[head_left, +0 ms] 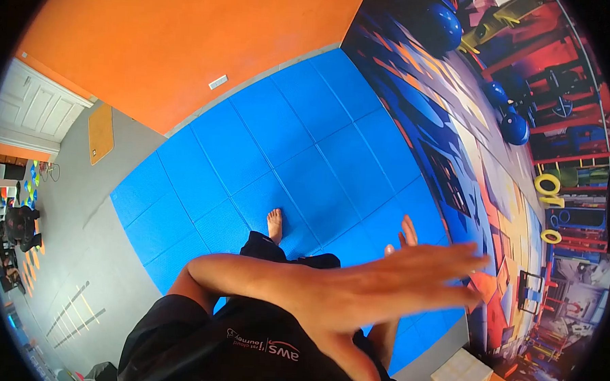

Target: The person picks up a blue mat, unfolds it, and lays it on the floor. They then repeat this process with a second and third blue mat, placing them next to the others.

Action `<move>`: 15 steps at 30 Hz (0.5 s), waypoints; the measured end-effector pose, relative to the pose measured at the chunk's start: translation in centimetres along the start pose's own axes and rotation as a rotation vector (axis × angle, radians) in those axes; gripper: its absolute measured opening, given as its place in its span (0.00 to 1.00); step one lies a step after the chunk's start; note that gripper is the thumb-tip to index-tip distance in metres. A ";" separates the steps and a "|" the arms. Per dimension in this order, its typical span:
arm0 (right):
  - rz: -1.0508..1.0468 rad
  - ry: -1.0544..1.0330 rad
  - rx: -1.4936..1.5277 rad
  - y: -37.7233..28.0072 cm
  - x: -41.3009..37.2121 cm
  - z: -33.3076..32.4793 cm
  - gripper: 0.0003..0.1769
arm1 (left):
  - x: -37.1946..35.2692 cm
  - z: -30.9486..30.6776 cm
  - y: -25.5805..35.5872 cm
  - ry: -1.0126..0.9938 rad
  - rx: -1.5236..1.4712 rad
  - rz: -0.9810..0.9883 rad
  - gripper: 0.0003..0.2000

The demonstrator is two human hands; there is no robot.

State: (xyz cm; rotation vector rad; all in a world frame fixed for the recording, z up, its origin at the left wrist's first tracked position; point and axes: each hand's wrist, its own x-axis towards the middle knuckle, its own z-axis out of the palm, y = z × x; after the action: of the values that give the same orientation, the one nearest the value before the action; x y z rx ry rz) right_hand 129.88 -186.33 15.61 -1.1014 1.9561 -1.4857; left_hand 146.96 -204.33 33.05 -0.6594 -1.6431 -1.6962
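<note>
Two hands are showing, and neither is holding anything. The left hand point(382, 289) is lying flat across the view with its fingers spread and its thumb pointing down toward the body, its outline blurred. The right hand point(407, 234) is rising behind it with its fingers stretched straight. Only two fingertips and a strip of forearm are showing, the rest being covered by the left hand. One bare foot point(274, 224) is standing on the blue mat floor point(273, 141), which is lying directly beneath both hands, well below them. The other foot is hidden behind the black clothing point(244, 344) at the bottom edge.

Three blue balls point(443, 26) are resting along the painted wall point(457, 143) on the right, and two yellow rings point(547, 184) are hanging further along it. The racks around them are too warped by the lens to make out. One pale stack of blocks point(461, 380) is sitting at the lower right, cut off by the frame.

The blue mat, made of square tiles, is meeting an orange wall point(189, 42) at the top and a grey floor point(78, 249) on the left. One white door point(29, 110) is standing at the far left. Dark shapes below the door are staying too small to identify.
</note>
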 end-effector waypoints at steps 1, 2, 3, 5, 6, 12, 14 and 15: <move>-0.005 -0.023 -0.008 0.0 0.7 0.2 0.36 | -0.6 -0.9 0.2 0.029 0.028 -0.054 0.54; -0.012 -0.053 -0.028 -1.2 1.7 0.3 0.36 | -1.6 -1.7 -0.8 0.091 0.087 -0.120 0.52; -0.024 -0.094 -0.049 -2.6 3.2 0.6 0.37 | -2.6 -2.6 -1.8 0.149 0.142 -0.190 0.51; -0.050 -0.176 -0.088 -5.1 5.7 1.0 0.38 | -5.4 -4.5 -3.8 0.268 0.296 -0.404 0.49; -0.078 -0.188 -0.140 -4.9 6.6 0.7 0.38 | -6.9 -5.6 -4.8 0.320 0.352 -0.521 0.48; -0.016 -0.206 0.011 -0.8 10.8 -3.4 0.37 | -19.6 -7.3 -12.3 0.958 0.237 -1.061 0.37; -0.006 -0.238 0.023 0.8 12.5 -5.2 0.36 | -21.9 -6.8 -13.6 1.079 0.328 -1.117 0.37; -0.003 -0.258 0.030 1.5 13.4 -6.1 0.36 | -22.7 -6.3 -14.2 1.144 0.374 -1.143 0.37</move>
State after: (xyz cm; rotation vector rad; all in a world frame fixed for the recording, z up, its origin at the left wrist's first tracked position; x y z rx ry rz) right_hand 117.12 -193.39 17.69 -1.2168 1.7499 -1.2981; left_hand 151.39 -208.18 6.12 1.4545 -1.3295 -1.7197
